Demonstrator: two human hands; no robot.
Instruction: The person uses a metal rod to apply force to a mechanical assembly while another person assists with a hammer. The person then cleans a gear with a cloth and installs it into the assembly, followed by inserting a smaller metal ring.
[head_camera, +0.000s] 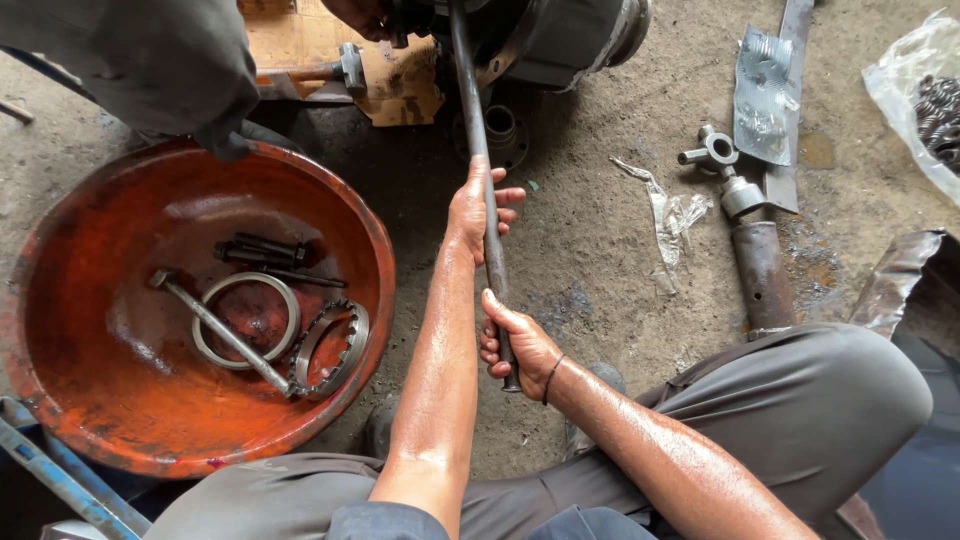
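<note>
looking down at an oily, gritty concrete floor (600, 250), i see my left hand (478, 205) wrapped loosely round a long dark steel bar (478, 150), fingertips lifted, and my right hand (518, 345) closed tight near its lower end. beside me, a rusty orange round pan (90, 390) holds metal rings (245, 320) and bolts (262, 250).
</note>
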